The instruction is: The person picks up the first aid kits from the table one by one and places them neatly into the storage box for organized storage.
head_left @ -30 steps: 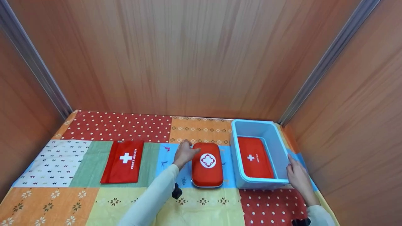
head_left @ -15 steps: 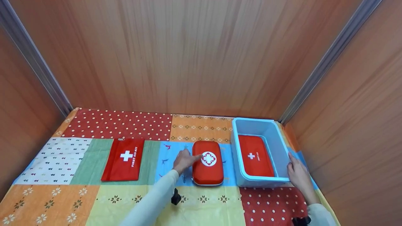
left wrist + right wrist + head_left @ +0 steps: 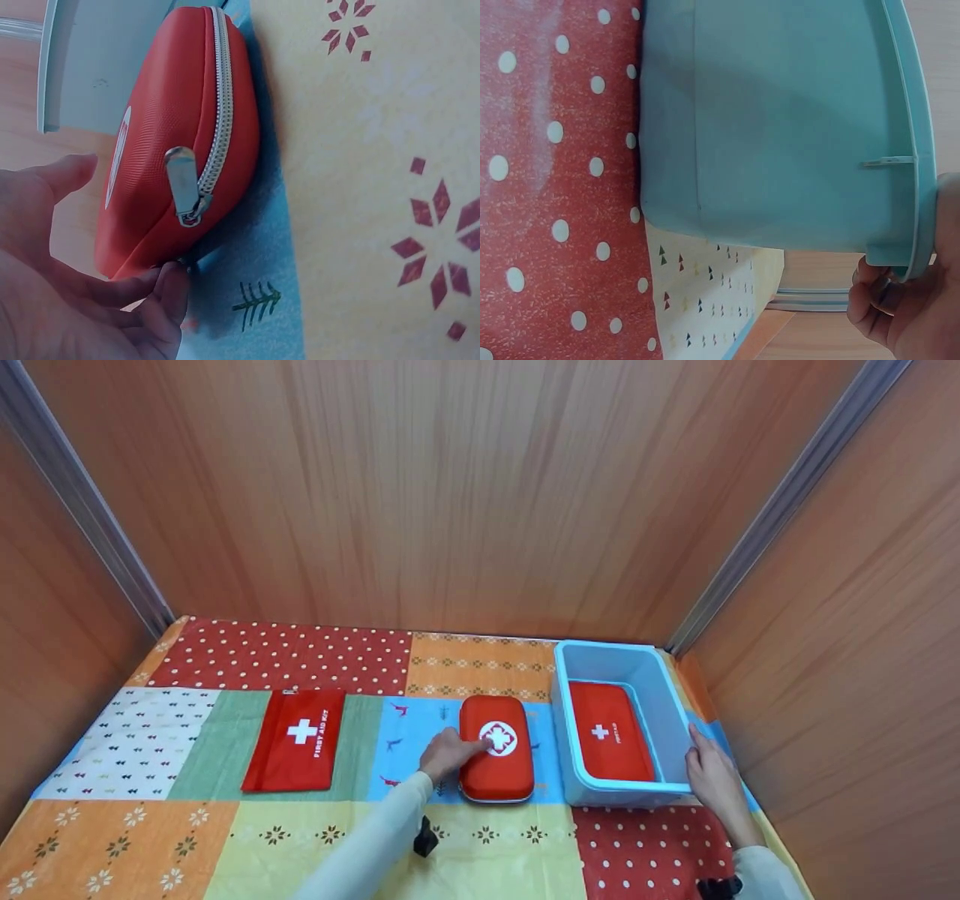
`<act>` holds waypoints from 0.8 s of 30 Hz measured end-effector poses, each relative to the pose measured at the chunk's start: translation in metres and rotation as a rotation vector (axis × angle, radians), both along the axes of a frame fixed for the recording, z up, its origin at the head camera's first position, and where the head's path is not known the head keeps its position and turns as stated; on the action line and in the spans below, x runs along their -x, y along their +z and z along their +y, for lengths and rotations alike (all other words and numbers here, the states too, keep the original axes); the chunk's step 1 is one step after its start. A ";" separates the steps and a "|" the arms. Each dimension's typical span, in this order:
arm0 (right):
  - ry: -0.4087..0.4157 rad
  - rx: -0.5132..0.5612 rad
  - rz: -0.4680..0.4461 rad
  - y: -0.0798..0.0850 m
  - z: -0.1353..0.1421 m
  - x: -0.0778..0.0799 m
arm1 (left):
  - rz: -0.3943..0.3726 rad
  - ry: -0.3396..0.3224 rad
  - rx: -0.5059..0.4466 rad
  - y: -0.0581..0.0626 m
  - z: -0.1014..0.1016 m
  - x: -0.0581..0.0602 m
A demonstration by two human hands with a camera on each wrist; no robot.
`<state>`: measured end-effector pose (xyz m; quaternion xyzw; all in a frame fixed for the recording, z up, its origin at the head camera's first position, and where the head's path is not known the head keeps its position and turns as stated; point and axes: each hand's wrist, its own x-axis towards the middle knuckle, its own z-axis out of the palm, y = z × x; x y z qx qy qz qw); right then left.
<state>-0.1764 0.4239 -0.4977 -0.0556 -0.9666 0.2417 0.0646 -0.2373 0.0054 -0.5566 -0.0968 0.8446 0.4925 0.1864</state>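
A red zippered first aid case (image 3: 496,776) with a white round cross emblem lies on the patchwork cloth. My left hand (image 3: 448,751) is at its left side, thumb extended over the top. In the left wrist view, fingertips (image 3: 174,289) touch or nearly touch the side of the case near the metal zip pull (image 3: 182,180), and the thumb looks apart from its top. My right hand (image 3: 716,786) grips the right rim of a light blue plastic bin (image 3: 619,789), fingers (image 3: 870,300) curled under the lip. Inside the bin lies a flat red first aid pouch (image 3: 611,757).
Further left, another red first aid pouch (image 3: 300,761) lies flat on the cloth (image 3: 135,840). Wood-grain panels (image 3: 420,495) stand behind and on both sides, joined by metal corner strips (image 3: 780,521). The bin is close to the right panel.
My left hand has moved slightly nearer me along the case's left side, its thumb now over the emblem. My right hand stays on the bin rim. The case has not visibly moved.
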 end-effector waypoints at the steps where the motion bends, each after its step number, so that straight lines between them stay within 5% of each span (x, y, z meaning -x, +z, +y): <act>1: 0.000 0.002 -0.002 0.001 0.000 0.000 | -0.004 -0.001 -0.010 -0.001 0.000 0.000; 24: -0.014 0.002 -0.019 0.001 -0.001 -0.001 | -0.080 0.088 -0.214 -0.012 0.007 0.002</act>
